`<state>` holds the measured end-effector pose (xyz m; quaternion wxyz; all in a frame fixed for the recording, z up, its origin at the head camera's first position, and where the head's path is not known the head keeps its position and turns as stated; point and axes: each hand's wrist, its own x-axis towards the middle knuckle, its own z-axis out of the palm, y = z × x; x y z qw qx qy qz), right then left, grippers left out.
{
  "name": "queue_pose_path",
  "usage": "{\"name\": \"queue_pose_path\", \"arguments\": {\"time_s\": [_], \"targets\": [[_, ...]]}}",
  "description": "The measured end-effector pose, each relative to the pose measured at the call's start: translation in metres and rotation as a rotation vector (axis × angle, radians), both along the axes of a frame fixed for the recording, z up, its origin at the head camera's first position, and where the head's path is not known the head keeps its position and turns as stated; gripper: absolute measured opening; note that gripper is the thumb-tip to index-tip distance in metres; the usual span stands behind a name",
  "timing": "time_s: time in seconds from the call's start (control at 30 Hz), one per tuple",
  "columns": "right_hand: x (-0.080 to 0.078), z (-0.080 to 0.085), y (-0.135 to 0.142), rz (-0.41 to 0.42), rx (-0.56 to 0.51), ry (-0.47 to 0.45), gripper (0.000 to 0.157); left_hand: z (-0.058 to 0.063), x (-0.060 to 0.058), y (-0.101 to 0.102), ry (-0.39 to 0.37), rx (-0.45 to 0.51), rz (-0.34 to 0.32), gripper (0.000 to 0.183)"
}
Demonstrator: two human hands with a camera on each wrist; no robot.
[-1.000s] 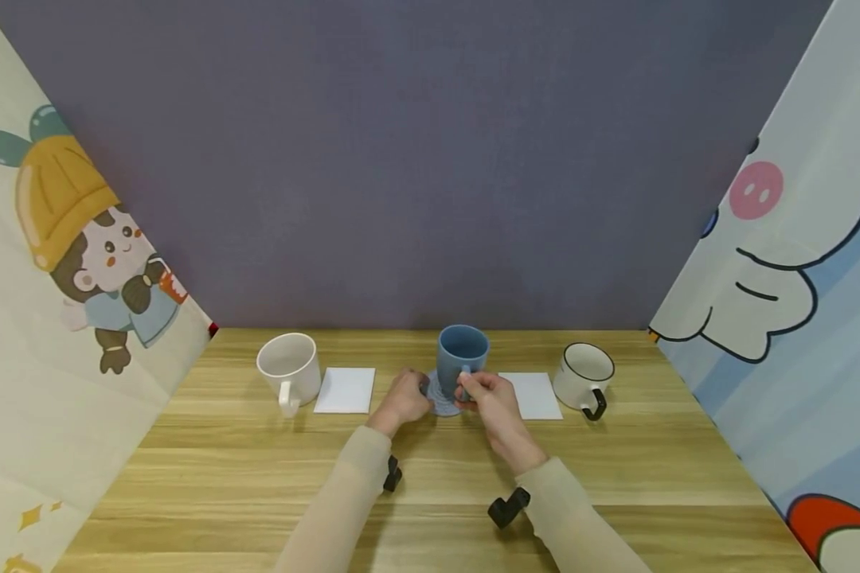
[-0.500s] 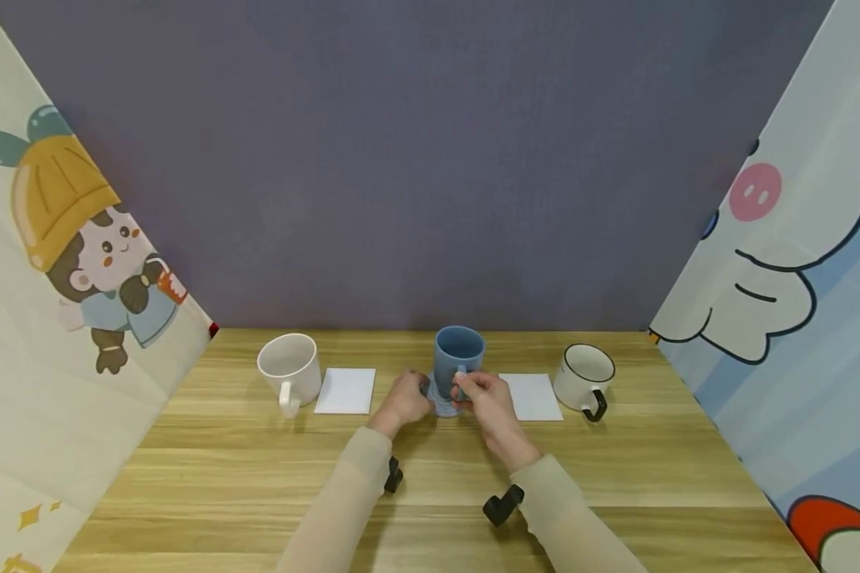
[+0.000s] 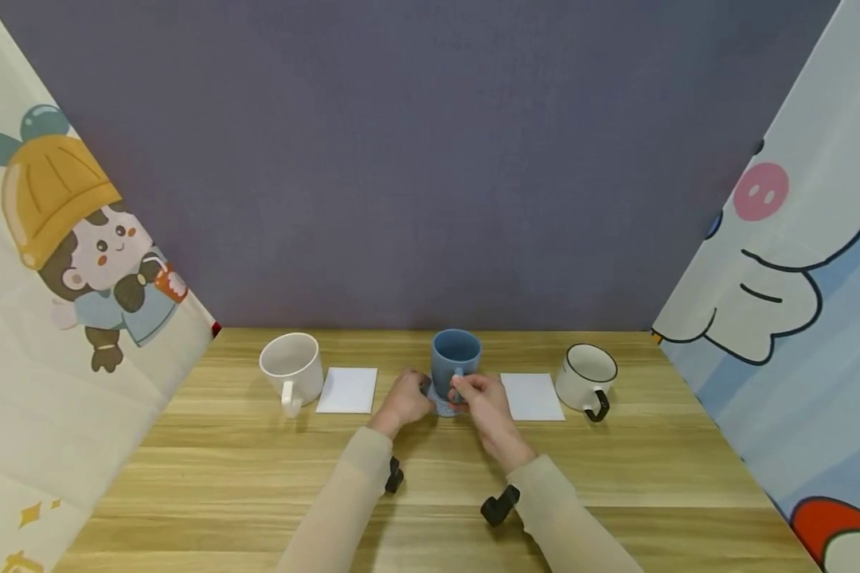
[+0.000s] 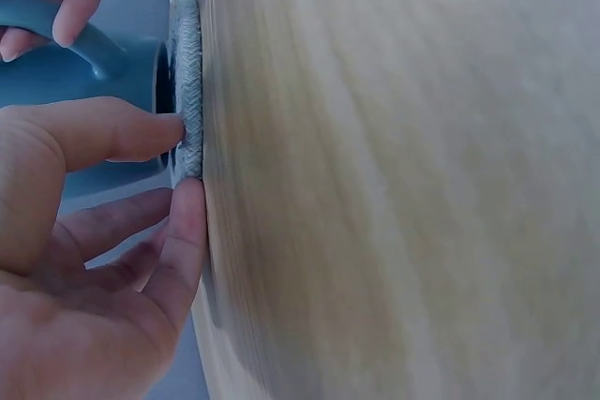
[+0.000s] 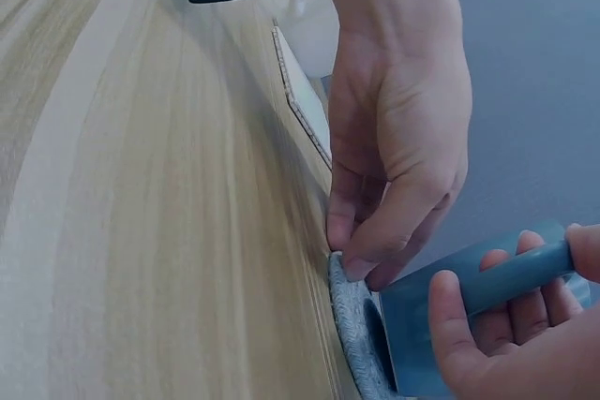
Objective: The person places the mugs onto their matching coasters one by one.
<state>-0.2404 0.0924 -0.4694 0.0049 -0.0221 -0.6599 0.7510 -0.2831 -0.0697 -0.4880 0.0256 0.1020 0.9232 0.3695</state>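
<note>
A blue mug (image 3: 444,370) stands close over a round woven grey-blue coaster (image 4: 190,63) at the back middle of the table. My right hand (image 3: 493,414) grips the mug's handle, fingers curled through and around it, as the right wrist view shows. With thumb and fingers, my left hand (image 3: 401,402) pinches the near-left edge of the coaster, which lies on the table. In the left wrist view a dark gap shows between the mug's base and the coaster. The mug hides much of the coaster's top.
To the left are a white mug (image 3: 306,390) and a white square coaster (image 3: 347,390). A second white square coaster (image 3: 533,396) and a black-rimmed white mug (image 3: 573,390) stand to the right. A grey partition (image 3: 430,199) closes off the table's back edge.
My right hand has brought the blue mug slightly left and lower over the round coaster. The left hand keeps its pinch on the coaster's edge.
</note>
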Motion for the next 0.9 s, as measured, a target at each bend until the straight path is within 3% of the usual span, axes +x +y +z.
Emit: {"name": "queue_pose_path", "arguments": {"time_s": [0.9], "targets": [[0.007,-0.014,-0.006,-0.013,0.007,0.026,0.019,0.001,-0.001,-0.001,0.009,0.004,-0.019,0.038]]}}
